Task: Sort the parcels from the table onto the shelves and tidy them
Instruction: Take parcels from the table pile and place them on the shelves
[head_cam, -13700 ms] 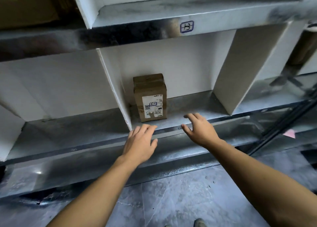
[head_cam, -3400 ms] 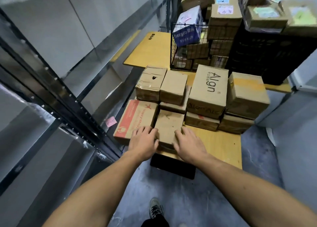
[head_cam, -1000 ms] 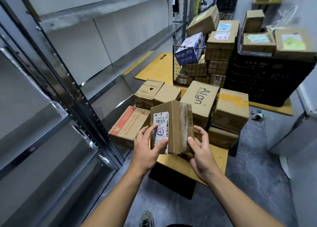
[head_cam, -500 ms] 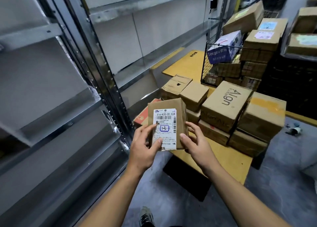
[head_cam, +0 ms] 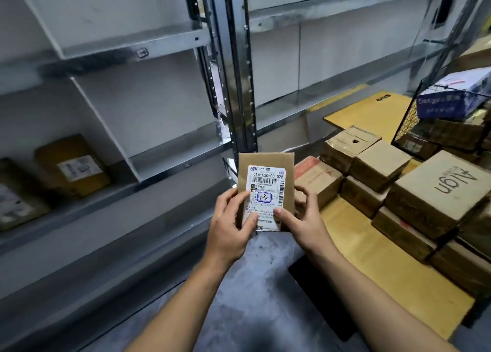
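Facing the camera, the white label (head_cam: 267,181) of a small brown parcel (head_cam: 265,159) read 516-K20-00 028 and carried a mark boxed in blue pen. The parcel stood upright in the air above the grey floor (head_cam: 252,298), between the metal shelves (head_cam: 170,163) on the left and the yellow-brown surface (head_cam: 385,280) on the right, touching neither. The left hand (head_cam: 228,224) gripped its lower left edge, thumb laid across the label and fingers curled round the edge. The right hand (head_cam: 303,218) gripped its lower right edge, thumb on the label's bottom corner and fingers wrapped round the side. On the surface lay stacked boxes (head_cam: 377,165) of brown cardboard, packed close together in two layers, the largest box (head_cam: 441,192) printed "Algn". A box with red print (head_cam: 316,176) sat at the near left corner of the stack, just behind the held parcel. Farther back a black wire basket (head_cam: 406,123) held more boxes, with a blue-and-white box (head_cam: 451,96) on top. At the far left, two labelled parcels (head_cam: 71,165) rested on a lower shelf, left of a slanting white divider (head_cam: 114,133); both were blurred. A perforated steel post (head_cam: 239,86) rose behind the held parcel.
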The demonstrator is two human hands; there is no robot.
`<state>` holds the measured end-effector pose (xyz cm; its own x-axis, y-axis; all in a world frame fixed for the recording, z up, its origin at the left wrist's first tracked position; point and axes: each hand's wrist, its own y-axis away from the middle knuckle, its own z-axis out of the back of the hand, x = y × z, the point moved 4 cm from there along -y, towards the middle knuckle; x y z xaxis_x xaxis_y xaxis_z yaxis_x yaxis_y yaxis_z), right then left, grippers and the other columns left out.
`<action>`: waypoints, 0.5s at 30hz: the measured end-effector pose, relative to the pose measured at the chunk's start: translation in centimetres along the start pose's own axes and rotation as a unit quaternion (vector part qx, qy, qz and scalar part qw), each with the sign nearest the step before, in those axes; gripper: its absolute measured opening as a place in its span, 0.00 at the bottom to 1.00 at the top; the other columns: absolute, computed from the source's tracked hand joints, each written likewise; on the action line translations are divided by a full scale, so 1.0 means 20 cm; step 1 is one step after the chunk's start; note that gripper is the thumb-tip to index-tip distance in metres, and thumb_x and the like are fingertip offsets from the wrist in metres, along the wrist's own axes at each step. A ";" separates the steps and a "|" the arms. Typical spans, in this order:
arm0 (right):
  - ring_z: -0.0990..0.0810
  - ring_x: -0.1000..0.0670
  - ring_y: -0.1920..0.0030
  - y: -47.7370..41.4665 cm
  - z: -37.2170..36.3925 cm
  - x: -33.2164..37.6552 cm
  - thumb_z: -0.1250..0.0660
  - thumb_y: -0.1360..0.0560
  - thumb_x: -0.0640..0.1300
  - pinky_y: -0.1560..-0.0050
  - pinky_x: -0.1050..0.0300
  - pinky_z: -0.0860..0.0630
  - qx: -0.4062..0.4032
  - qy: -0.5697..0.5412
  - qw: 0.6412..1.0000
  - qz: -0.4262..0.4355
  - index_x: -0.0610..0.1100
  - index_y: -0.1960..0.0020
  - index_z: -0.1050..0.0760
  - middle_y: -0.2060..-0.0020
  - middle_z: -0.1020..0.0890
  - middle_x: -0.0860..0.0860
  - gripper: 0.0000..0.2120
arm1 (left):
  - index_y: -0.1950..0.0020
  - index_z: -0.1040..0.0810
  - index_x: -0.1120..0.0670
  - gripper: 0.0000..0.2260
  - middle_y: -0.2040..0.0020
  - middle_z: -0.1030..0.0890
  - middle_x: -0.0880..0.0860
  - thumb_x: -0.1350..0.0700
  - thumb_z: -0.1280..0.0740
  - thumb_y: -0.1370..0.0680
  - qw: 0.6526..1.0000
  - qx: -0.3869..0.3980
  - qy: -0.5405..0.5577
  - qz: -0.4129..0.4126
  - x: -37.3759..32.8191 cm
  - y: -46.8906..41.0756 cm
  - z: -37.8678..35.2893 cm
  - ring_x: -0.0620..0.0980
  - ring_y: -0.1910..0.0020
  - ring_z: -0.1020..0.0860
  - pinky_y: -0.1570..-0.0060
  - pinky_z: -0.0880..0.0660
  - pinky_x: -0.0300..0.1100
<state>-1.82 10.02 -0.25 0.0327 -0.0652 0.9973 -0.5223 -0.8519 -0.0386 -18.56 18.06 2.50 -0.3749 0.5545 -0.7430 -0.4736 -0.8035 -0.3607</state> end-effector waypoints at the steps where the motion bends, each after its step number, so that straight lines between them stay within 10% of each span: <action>1: 0.17 0.51 0.41 -0.01 -0.05 0.01 0.25 0.27 0.38 0.40 0.43 0.20 0.005 -0.002 1.000 0.004 0.59 0.37 0.33 0.40 0.20 0.47 0.28 | 0.31 0.25 0.51 0.21 0.31 0.31 0.47 0.53 0.28 0.24 1.000 -0.009 -0.006 0.003 0.02 0.01 0.05 0.37 0.35 0.33 0.37 0.28 0.41; 15: 0.17 0.54 0.45 0.02 -0.73 0.14 0.23 0.28 0.40 0.55 0.57 0.19 0.018 -0.065 0.997 0.038 0.54 0.33 0.32 0.41 0.20 0.49 0.29 | 0.32 0.27 0.50 0.20 0.36 0.27 0.46 0.50 0.32 0.23 0.996 -0.023 -0.082 -0.019 0.20 0.00 0.75 0.38 0.39 0.30 0.40 0.36 0.27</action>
<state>-14.34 17.10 3.44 0.1064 -0.1949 0.9750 -0.4960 -0.8603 -0.1179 -32.03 23.51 7.99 -0.4841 0.6088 -0.6285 -0.4538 -0.7888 -0.4145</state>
